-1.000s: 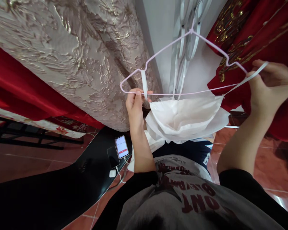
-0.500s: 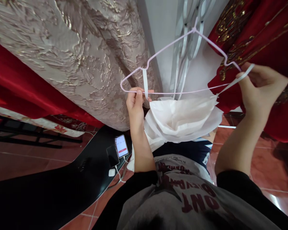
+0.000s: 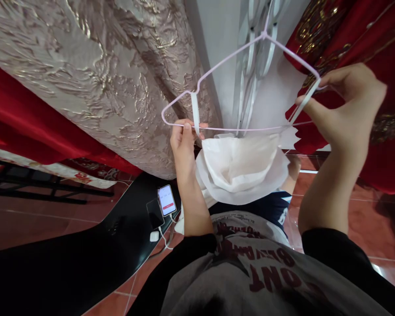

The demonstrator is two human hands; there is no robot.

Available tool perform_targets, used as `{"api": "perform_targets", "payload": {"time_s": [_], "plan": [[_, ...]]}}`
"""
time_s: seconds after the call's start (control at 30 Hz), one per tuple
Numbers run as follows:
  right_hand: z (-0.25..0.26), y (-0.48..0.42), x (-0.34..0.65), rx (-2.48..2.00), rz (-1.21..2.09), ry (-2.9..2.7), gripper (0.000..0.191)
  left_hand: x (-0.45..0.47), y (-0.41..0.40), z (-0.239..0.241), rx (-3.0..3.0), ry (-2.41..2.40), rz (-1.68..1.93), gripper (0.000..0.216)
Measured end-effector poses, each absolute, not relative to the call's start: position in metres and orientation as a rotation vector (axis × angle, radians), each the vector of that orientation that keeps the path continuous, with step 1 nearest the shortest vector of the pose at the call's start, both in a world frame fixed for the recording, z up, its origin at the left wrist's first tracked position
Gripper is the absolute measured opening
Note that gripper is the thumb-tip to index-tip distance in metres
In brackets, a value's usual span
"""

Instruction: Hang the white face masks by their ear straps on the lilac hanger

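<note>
- Left hand (image 3: 183, 137) pinched the bottom bar of the lilac clothes hanger (image 3: 230, 56), by the left strap (image 3: 195, 112), which looped over a notch;
- Right hand (image 3: 350, 103) held the right strap (image 3: 303, 105) between thumb and fingers at the hanger's other shoulder;
- White garment (image 3: 246, 164) hung between both hands, just below the bar;
- Lit smartphone (image 3: 166, 200) lay on the black tabletop (image 3: 85, 245).

"What sort of place was this?"

"Probably a dress shop, though a home was possible: floral brocade (image 3: 118, 79) hung beyond the gripping left hand (image 3: 183, 140), gold-embroidered red cloth (image 3: 378, 44) behind the right hand (image 3: 350, 105), and red floor tiles (image 3: 365, 219) lay below both."
</note>
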State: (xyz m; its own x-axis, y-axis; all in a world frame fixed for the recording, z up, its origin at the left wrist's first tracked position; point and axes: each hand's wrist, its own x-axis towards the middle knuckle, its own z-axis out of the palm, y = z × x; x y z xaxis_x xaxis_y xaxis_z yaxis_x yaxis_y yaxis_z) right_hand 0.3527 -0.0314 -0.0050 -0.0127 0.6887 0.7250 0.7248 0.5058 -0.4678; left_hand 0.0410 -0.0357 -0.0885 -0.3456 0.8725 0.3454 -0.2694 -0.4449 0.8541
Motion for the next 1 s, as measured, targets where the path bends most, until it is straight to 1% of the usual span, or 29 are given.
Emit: {"api": "perform_targets", "payload": {"time_s": [0.07, 0.13, 0.2, 0.27, 0.3, 0.4, 0.47, 0.57, 0.67, 0.73, 0.83, 0.87, 0.9, 1.0], "plan": [[-0.013, -0.032, 0.349, -1.171, -0.124, -1.677, 0.029, 0.041, -0.036, -0.09, 1.103, 0.866, 1.885, 0.031], [-0.025, -0.034, 0.343, -1.047, -0.215, -1.564, 0.031, 0.041, -0.036, -0.092, 1.125, 0.826, 1.895, 0.029], [-0.036, -0.038, 0.331, -0.908, -0.269, -1.462, 0.026, 0.042, -0.035, -0.094, 1.124, 0.832, 1.898, 0.029], [-0.046, -0.04, 0.313, -0.849, -0.211, -1.465, 0.019, 0.043, -0.035, -0.095, 1.112, 0.862, 1.902, 0.029], [-0.051, -0.041, 0.304, -0.855, -0.127, -1.547, 0.018, 0.043, -0.035, -0.095, 1.112, 0.87, 1.902, 0.029], [-0.067, -0.038, 0.28, -0.948, 0.112, -1.935, 0.021, 0.044, -0.036, -0.095, 1.12, 0.913, 1.899, 0.027], [-0.079, -0.036, 0.272, -1.033, 0.099, -2.036, 0.024, 0.042, -0.038, -0.095, 1.127, 0.946, 1.882, 0.025], [-0.092, -0.038, 0.267, -1.074, 0.019, -1.915, 0.027, 0.037, -0.045, -0.095, 1.167, 0.952, 1.807, 0.026], [-0.098, -0.04, 0.265, -1.051, 0.024, -1.872, 0.029, 0.031, -0.058, -0.09, 1.205, 1.011, 1.68, 0.032], [-0.099, -0.039, 0.263, -1.049, 0.025, -1.854, 0.029, 0.027, -0.069, -0.081, 1.244, 1.06, 1.618, 0.034], [-0.097, -0.038, 0.262, -1.042, 0.033, -1.842, 0.027, 0.021, -0.082, -0.056, 1.381, 1.051, 1.565, 0.029], [-0.097, -0.038, 0.263, -1.036, 0.038, -1.846, 0.027, 0.019, -0.084, -0.046, 1.425, 1.018, 1.571, 0.027], [-0.096, -0.039, 0.263, -1.03, 0.043, -1.854, 0.027, 0.018, -0.085, -0.035, 1.441, 0.981, 1.627, 0.029], [-0.096, -0.041, 0.266, -1.016, 0.05, -1.878, 0.029, 0.014, -0.076, -0.007, 1.419, 0.889, 1.635, 0.032]]}}
